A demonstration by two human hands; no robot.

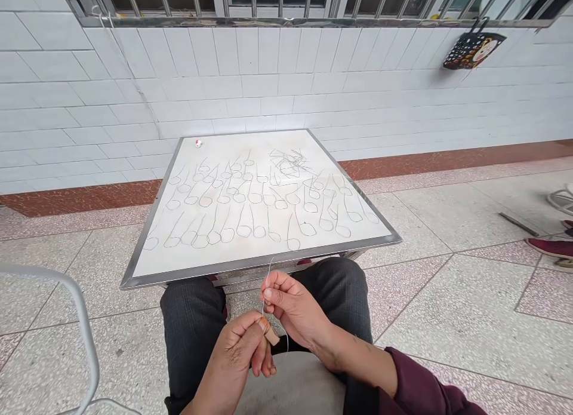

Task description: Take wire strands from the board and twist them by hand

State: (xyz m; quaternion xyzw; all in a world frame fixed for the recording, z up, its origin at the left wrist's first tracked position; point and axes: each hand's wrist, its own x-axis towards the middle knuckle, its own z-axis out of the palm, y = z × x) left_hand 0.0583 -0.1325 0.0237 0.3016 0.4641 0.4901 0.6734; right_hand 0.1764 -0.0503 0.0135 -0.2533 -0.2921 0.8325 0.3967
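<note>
Two fingertips of your right hand, thumb pressed to forefinger, pinch a thin pale thread, which rises above the hand and also hangs below it. Your left hand sits just below and beside the right, its fingers curled together and its thumb lying over a small tan strip. You cannot tell from this view whether that hand is clamped on the strip, or exactly what the strip is. Both hands are held above your dark checked trousers, with a maroon sleeve at your right wrist and a grey seat between your thighs.

Directly ahead stands a low square white-topped table with a metal edge. Dozens of dark looped threads lie across it in loose rows, a tangled bunch near the far edge and a small red-and-white object at the far left corner. Beyond it run a white tiled wall and a barred window, with a dotted bag hanging below the sill. To the right, another person's maroon shoe rests on the speckled tile floor.
</note>
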